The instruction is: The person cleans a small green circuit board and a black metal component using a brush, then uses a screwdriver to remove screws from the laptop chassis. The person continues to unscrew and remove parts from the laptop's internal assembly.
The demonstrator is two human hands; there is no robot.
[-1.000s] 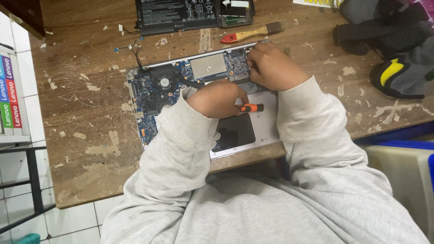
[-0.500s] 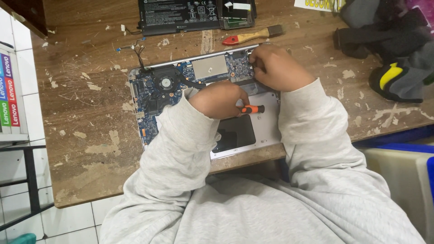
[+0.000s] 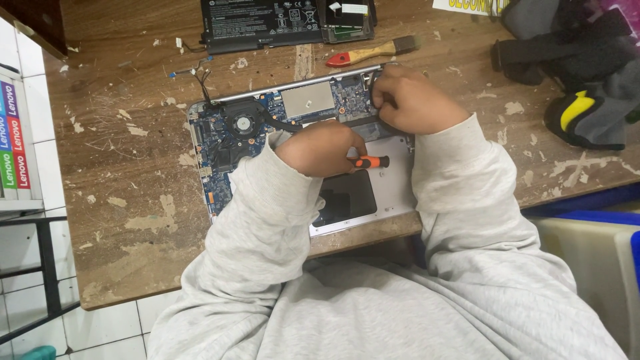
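An opened laptop base lies on the worn wooden table, its blue motherboard and round black fan exposed. My left hand rests over the middle of the board and grips a small screwdriver with an orange handle, which lies sideways over the silver palm rest. My right hand sits at the laptop's far right corner with its fingers curled down onto the board's edge. What lies under those fingers is hidden.
A black flat battery pack lies at the table's far edge, with a wooden-handled brush in front of it. Dark clothing with a yellow patch is heaped at the right. Coloured boxes stand at the left. A pale bin is at the lower right.
Both hands stay in the same places on the laptop; only the view has shifted slightly.
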